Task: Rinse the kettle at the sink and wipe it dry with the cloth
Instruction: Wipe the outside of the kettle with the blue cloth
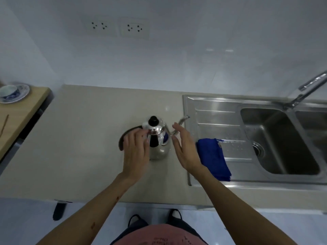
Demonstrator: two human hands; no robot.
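Observation:
A shiny steel kettle [158, 142] with a black lid knob and a thin curved spout stands upright on the beige counter [79, 147]; its black handle curves out to the left. My left hand [136, 151] lies against the kettle's left side by the handle, fingers slightly apart. My right hand [184, 147] is spread just right of the body, under the spout, not gripping. A folded blue cloth [213, 158] lies on the sink's drainboard, right of my right hand. The steel sink [221, 106] has a basin at the right.
A tap [307, 89] rises over the basin at the far right. A blue-and-white cup and saucer [13, 93] sit on a wooden board at the left. Two wall sockets [116, 28] are on the white wall behind.

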